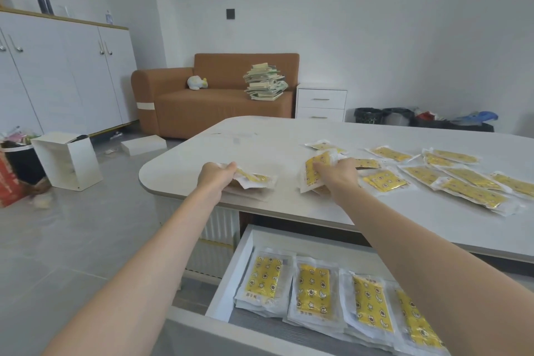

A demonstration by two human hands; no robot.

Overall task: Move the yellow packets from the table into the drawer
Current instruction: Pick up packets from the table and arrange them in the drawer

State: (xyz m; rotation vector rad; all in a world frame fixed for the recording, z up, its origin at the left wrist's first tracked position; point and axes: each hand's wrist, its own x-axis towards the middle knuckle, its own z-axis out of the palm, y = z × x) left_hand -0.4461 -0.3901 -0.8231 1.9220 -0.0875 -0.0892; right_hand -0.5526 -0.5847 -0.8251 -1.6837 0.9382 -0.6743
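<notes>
Several yellow packets (468, 191) in clear wrappers lie spread over the right part of the white table (260, 150). My left hand (215, 178) is closed on a small stack of packets (254, 180) near the table's front left corner. My right hand (336, 173) grips another bunch of packets (313, 172), tilted up off the tabletop. Below the table's front edge the open drawer (242, 254) holds rows of yellow packets (313, 289) lying flat side by side; my right forearm hides part of the rightmost ones.
A brown sofa (219, 101) with a pile of books and a plush toy stands against the far wall, beside a small white drawer unit (320, 101). White cabinets (63, 72), a white box (68, 162) and bags sit on the floor at left. Dark bins (384, 117) line the right wall.
</notes>
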